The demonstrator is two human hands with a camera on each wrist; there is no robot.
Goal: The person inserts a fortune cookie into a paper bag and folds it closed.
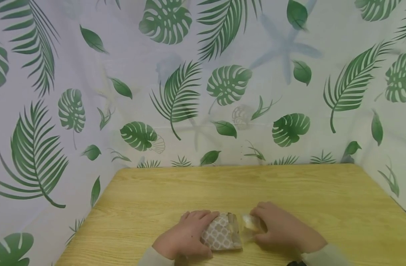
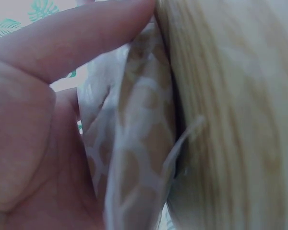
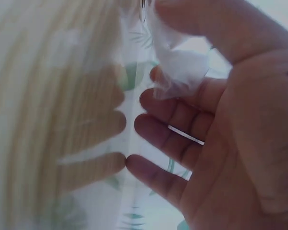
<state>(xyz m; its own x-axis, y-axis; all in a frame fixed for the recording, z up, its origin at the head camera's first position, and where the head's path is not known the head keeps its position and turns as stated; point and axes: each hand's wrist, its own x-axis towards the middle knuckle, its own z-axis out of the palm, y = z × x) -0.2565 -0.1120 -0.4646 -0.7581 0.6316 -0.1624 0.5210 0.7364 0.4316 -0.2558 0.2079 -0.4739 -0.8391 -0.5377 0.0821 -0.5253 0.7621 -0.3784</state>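
Observation:
On the wooden table lies a small flat packet (image 1: 219,233) with a brown-and-white lattice pattern. My left hand (image 1: 189,234) grips it by its left end, thumb at the near edge and fingers at the far edge. The left wrist view shows the patterned wrapping (image 2: 144,143) loose and shiny between thumb and palm. Just right of the packet, my right hand (image 1: 283,229) pinches a crumpled piece of clear plastic film (image 3: 180,69) between thumb and index finger. Its other fingers are spread loosely, their tips close to the tabletop, which mirrors them.
The light wooden table (image 1: 236,188) stretches out ahead of both hands. A white cloth backdrop (image 1: 203,111) with green leaf prints rises behind its far edge and along both sides. At the bottom edge, a dark object (image 1: 296,263) shows by the right sleeve.

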